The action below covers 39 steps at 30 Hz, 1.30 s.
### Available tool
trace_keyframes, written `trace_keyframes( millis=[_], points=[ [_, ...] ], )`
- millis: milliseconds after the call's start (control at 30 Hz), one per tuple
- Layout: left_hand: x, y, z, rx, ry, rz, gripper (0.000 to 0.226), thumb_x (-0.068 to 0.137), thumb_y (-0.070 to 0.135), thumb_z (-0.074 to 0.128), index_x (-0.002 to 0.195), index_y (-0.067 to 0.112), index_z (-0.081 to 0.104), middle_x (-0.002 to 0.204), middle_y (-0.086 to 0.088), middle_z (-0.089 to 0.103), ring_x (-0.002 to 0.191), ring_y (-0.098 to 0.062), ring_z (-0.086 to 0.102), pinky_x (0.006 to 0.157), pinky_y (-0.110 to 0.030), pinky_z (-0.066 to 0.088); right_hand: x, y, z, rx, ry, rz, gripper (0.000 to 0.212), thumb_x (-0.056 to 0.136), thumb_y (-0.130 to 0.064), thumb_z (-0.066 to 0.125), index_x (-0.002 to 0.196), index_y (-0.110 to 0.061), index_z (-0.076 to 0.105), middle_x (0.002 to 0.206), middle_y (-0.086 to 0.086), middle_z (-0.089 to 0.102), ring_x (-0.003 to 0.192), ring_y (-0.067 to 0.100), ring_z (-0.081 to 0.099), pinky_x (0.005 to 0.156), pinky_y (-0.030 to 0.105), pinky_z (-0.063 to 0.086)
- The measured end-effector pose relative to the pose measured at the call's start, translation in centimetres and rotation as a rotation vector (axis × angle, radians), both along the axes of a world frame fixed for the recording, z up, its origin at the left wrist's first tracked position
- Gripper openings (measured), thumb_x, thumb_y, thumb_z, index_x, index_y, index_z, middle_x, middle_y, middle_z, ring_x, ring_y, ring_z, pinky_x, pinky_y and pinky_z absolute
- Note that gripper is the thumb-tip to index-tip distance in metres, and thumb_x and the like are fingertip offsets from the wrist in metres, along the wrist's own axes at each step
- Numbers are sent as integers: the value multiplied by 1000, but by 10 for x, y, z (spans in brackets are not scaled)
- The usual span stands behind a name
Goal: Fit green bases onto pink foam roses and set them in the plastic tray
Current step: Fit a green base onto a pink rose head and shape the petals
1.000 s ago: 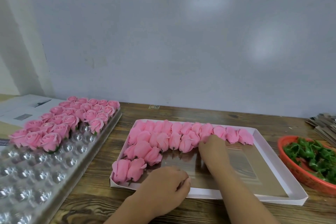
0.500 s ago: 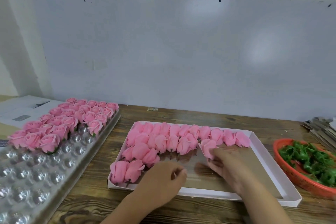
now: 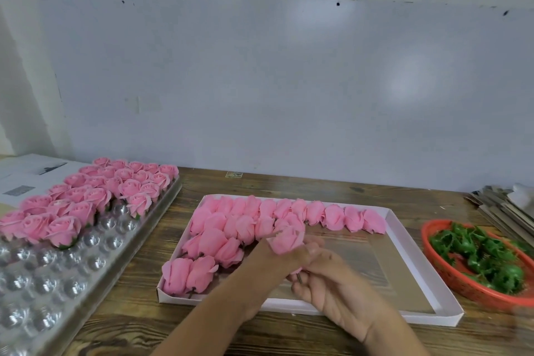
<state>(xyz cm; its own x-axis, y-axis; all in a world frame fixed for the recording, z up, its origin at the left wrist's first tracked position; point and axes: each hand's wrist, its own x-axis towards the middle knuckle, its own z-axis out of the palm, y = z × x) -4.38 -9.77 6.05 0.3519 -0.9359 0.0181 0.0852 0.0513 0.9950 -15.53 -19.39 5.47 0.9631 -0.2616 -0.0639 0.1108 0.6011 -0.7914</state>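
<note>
A pink foam rose [image 3: 286, 241] is held above the shallow white box [image 3: 416, 257], where my two hands meet. My left hand [image 3: 267, 264] grips it from the left and my right hand [image 3: 332, 280] curls round its underside; a short dark stem pokes out below. No green base shows between my fingers. Loose pink roses [image 3: 245, 222] lie in rows in the box's far and left parts. The clear plastic tray [image 3: 66, 277] lies on the left with finished roses [image 3: 95, 196] in its far cups. Green bases [image 3: 485, 257] fill a red basket [image 3: 435, 261] on the right.
The wooden table [image 3: 138, 254] carries everything. Printed papers [image 3: 26, 176] lie behind the tray at far left. A stack of flat grey pieces [image 3: 497, 205] sits at the far right edge. A pale wall stands close behind.
My right hand lifted one rose out of the row in the box and drew it toward me. My left hand rose from the box's near edge to meet it.
</note>
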Motion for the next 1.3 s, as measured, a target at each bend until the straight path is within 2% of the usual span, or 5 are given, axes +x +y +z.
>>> trace_keyframes(
  millis=[367, 533, 733, 933, 1300],
  points=[
    [-9, 6, -2, -50, 17, 178, 36, 58, 42, 77, 91, 26, 79, 95, 0, 76, 86, -8, 70, 71, -22, 54, 8, 13, -13, -60, -67, -83, 30, 67, -3, 77, 97, -4, 75, 101, 23, 62, 84, 24, 63, 74, 28, 56],
    [-10, 11, 4, -34, 11, 153, 46, 56, 46, 74, 95, 22, 78, 73, 6, 68, 65, -10, 59, 59, -23, 49, 6, 14, -13, -50, -61, -44, 21, 68, -5, 77, 87, -10, 77, 79, 12, 63, 70, 15, 61, 69, 26, 56],
    [-5, 15, 4, -53, -10, 134, 57, 62, 47, 78, 96, 1, 72, 91, 4, 75, 80, -21, 64, 63, -30, 51, 6, 14, -7, 11, 14, 70, 44, 66, -25, 85, 105, -7, 75, 79, 9, 61, 63, 17, 54, 62, 30, 52],
    [-6, 14, 4, -69, -40, 260, 48, 62, 49, 74, 84, 7, 73, 86, -20, 72, 76, -22, 66, 65, -34, 53, 9, 18, -8, -7, 24, 40, 30, 74, -25, 76, 100, -10, 74, 81, 8, 59, 67, 17, 57, 64, 29, 52],
    [-12, 19, 5, -130, -69, 176, 42, 67, 59, 73, 76, 18, 75, 70, -5, 68, 38, -7, 43, 37, -17, 35, 9, 21, -13, 9, 91, 121, 44, 61, -48, 87, 87, -14, 78, 69, 11, 59, 58, 19, 57, 56, 30, 49]
  ],
)
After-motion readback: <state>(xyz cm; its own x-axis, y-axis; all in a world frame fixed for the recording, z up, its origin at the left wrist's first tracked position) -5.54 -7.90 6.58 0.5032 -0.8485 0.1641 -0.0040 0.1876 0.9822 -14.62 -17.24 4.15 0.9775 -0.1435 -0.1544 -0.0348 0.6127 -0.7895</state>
